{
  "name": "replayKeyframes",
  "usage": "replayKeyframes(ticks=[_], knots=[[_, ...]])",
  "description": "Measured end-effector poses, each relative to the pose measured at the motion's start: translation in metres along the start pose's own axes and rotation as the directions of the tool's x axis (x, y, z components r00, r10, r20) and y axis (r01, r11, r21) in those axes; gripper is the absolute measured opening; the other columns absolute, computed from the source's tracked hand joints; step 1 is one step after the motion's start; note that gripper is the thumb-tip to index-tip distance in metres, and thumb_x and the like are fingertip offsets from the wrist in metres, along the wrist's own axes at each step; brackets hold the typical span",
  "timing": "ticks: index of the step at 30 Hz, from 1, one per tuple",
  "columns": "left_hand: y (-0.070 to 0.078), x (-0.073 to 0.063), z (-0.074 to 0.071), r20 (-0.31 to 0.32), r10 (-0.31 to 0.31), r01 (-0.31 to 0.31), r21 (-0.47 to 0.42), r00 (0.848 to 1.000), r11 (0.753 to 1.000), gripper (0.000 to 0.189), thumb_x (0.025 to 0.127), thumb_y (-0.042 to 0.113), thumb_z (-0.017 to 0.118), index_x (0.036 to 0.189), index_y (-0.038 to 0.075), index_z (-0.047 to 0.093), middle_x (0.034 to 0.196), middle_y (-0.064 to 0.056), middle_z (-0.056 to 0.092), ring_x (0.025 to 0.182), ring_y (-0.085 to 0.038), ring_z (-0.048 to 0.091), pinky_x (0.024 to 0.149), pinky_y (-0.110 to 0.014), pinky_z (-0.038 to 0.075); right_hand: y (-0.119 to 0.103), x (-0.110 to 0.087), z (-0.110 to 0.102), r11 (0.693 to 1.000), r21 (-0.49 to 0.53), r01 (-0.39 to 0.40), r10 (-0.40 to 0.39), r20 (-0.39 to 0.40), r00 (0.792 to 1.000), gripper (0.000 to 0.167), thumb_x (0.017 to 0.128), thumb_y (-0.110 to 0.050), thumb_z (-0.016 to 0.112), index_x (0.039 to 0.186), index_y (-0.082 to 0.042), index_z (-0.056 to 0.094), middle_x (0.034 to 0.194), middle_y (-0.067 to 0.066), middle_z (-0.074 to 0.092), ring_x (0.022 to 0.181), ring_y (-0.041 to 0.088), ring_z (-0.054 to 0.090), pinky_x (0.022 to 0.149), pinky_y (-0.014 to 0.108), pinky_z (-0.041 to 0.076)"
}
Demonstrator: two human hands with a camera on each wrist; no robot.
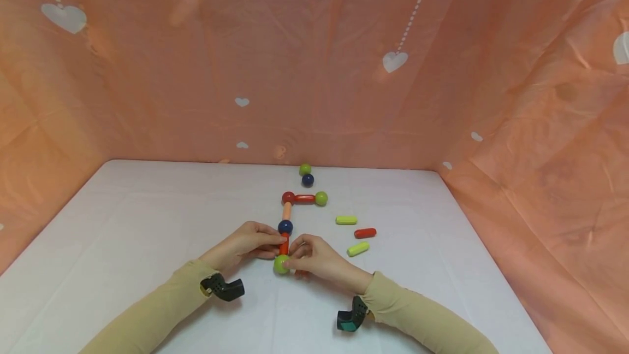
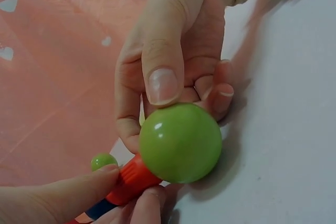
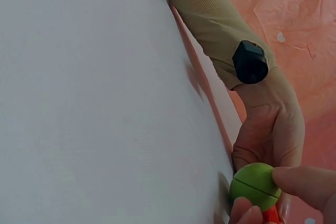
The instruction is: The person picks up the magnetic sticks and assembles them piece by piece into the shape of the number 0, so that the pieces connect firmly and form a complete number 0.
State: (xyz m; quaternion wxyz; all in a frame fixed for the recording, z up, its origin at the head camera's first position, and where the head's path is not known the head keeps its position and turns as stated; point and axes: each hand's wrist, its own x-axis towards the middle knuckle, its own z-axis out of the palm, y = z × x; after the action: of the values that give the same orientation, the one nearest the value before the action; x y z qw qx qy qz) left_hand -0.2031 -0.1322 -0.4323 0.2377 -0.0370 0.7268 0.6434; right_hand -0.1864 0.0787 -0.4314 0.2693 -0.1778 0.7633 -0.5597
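A chain of toy balls and rods runs along the table in the head view. My left hand [image 1: 251,242] pinches its near red rod [image 2: 134,179] between thumb and fingers. At the near end of this rod is a green ball [image 1: 282,264], which my right hand [image 1: 316,258] grips with its thumb and fingers. The other end meets a blue ball [image 1: 285,226]. Beyond follow a peach rod [image 1: 287,211], a dark red ball [image 1: 288,198], a dark red rod [image 1: 304,199] and another green ball [image 1: 321,198]. Under my right hand shows part of an orange-red piece [image 1: 302,274].
Two light green rods [image 1: 346,220] and a loose red rod [image 1: 365,232] lie right of the chain. At the back are a loose green ball [image 1: 305,169] and a dark blue ball [image 1: 307,180]. Orange cloth walls [image 1: 275,70] surround the white table [image 1: 162,206].
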Motion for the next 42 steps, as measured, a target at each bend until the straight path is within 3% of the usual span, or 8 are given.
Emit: replayKeyframes(ticks=[6,15,24,30,36,42], knots=[[-0.002,0.0,-0.002,-0.001,0.012,-0.012,-0.004,1.0,1.0,0.032,0.086,0.015,0.073,0.108,-0.007,0.064,0.089,-0.013,0.068,0.072,-0.017,0.068,0.071,-0.03,0.057,0.0,0.0,-0.001,1.0,0.013,0.019,-0.019,0.019,1.0,0.029,0.087,-0.015,0.072,0.108,-0.002,0.057,0.088,0.007,0.066,0.067,0.019,0.061,0.057,0.027,0.052],[-0.004,-0.011,-0.008,0.08,0.01,-0.014,0.054,0.997,0.998,0.039,0.085,0.024,0.073,0.11,-0.005,0.064,0.092,-0.012,0.07,0.075,-0.021,0.068,0.071,-0.032,0.057,-0.001,0.001,-0.002,0.999,0.028,0.045,-0.046,0.028,0.999,0.022,0.087,-0.012,0.071,0.104,-0.001,0.06,0.087,0.008,0.065,0.064,0.019,0.06,0.056,0.027,0.052],[-0.007,-0.021,-0.007,0.159,0.014,-0.029,0.091,0.987,0.995,0.04,0.08,0.02,0.079,0.108,-0.003,0.064,0.088,-0.013,0.071,0.073,-0.018,0.067,0.067,-0.03,0.057,-0.002,0.0,-0.003,0.999,0.03,0.043,-0.044,0.05,0.998,0.019,0.087,-0.01,0.07,0.101,-0.001,0.06,0.086,0.009,0.064,0.065,0.017,0.061,0.058,0.025,0.053],[-0.005,-0.023,-0.006,0.166,0.025,-0.043,0.103,0.986,0.994,0.037,0.079,0.017,0.079,0.106,-0.003,0.065,0.089,-0.013,0.071,0.07,-0.016,0.066,0.066,-0.028,0.057,-0.002,0.001,-0.005,0.998,0.021,0.056,-0.057,0.082,0.995,0.018,0.087,-0.008,0.07,0.101,-0.001,0.061,0.087,0.009,0.064,0.065,0.017,0.061,0.06,0.025,0.053],[-0.006,-0.025,-0.004,0.157,0.015,-0.031,0.096,0.987,0.995,0.039,0.078,0.02,0.081,0.105,-0.002,0.065,0.09,-0.012,0.071,0.074,-0.017,0.067,0.068,-0.03,0.057,-0.006,-0.002,-0.023,0.997,-0.044,0.069,-0.06,0.173,0.983,0.025,0.087,-0.008,0.07,0.109,-0.003,0.061,0.096,0.009,0.066,0.074,0.021,0.064,0.066,0.03,0.055],[-0.008,-0.027,-0.005,0.153,0.019,-0.03,0.07,0.988,0.997,0.043,0.076,0.021,0.082,0.106,-0.003,0.063,0.09,-0.013,0.071,0.077,-0.02,0.067,0.07,-0.032,0.057,-0.012,-0.009,-0.058,0.984,-0.114,0.139,-0.12,0.157,0.98,0.036,0.087,-0.008,0.07,0.119,0.001,0.057,0.107,0.016,0.065,0.09,0.023,0.066,0.072,0.03,0.053]])
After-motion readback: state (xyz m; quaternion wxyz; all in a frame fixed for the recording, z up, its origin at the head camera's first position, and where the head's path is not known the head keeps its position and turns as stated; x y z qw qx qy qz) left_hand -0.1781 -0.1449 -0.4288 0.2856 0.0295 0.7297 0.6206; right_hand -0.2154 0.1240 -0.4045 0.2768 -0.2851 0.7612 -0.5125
